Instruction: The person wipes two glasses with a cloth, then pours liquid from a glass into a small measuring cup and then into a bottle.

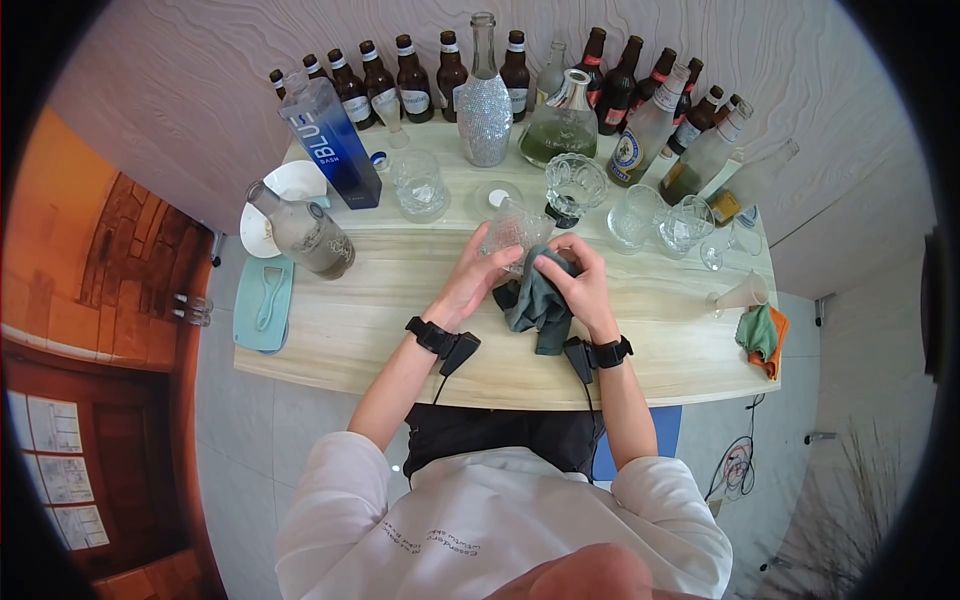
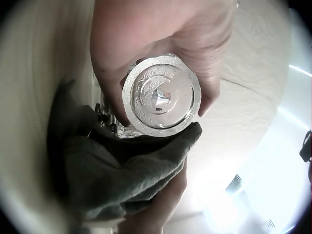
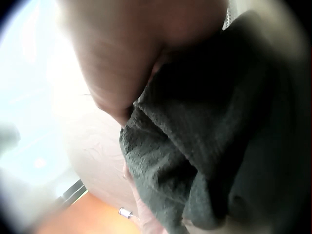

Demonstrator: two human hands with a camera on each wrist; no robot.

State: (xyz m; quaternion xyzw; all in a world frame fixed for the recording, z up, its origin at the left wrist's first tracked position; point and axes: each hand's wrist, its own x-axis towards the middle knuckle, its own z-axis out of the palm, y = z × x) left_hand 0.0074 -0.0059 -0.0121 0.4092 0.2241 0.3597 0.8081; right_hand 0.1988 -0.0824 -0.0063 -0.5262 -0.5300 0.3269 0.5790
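Open nearside tabletop point(image 1: 325, 335), glassware point(image 1: 421, 192) beyond

Dressed in White and Black

Behind the left hand point(image 1: 478, 275) and right hand point(image 1: 583, 285): black wrist straps point(image 1: 430, 337), angular black units point(image 1: 460, 353), thin dark cables point(image 1: 441, 388). Farther back, a white short-sleeved shirt point(image 1: 540, 510) with small dark lettering point(image 1: 430, 545), and black trousers point(image 1: 490, 435).

Bar-like setting: bottles point(image 1: 412, 82) and glassware point(image 1: 421, 188) on a wood-grain table point(image 1: 385, 290)
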